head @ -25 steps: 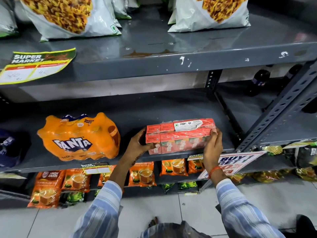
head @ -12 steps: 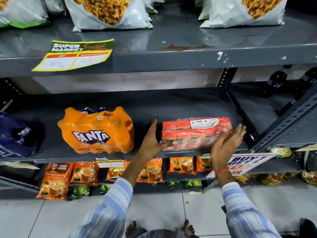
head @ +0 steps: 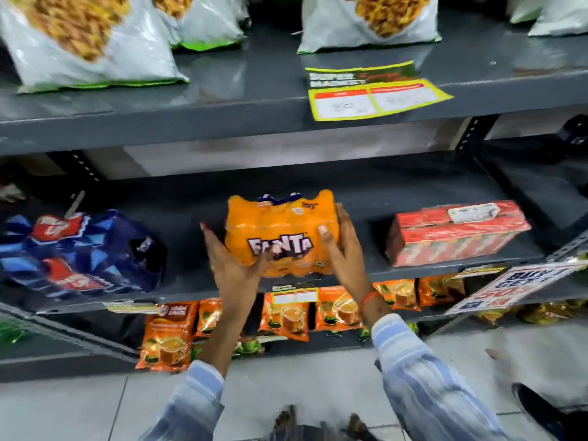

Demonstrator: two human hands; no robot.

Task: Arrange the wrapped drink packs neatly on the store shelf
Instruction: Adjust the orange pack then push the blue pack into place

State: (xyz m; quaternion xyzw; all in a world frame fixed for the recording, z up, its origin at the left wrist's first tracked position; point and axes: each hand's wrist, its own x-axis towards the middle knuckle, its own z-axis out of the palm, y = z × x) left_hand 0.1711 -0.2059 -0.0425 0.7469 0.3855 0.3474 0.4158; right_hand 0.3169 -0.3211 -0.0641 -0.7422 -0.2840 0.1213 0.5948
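An orange wrapped Fanta pack (head: 280, 230) stands at the front of the grey middle shelf (head: 366, 192). My left hand (head: 232, 265) presses its lower left corner, thumb across the front. My right hand (head: 342, 246) clasps its right side, fingers spread up the wrap. To the right, a red wrapped pack of juice cartons (head: 455, 233) lies flat on the same shelf, touched by neither hand. A blue wrapped cola pack (head: 76, 253) lies at the left of the shelf.
White snack bags (head: 86, 39) line the top shelf above a yellow price label (head: 375, 90). Orange tea pouches (head: 286, 316) hang below the middle shelf. A slanted steel upright and a promo sign (head: 515, 288) stand at the right. Tiled floor lies below.
Both hands let go of the red carton pack and moved left onto the Fanta pack. The view swung left, bringing the blue pack into sight.
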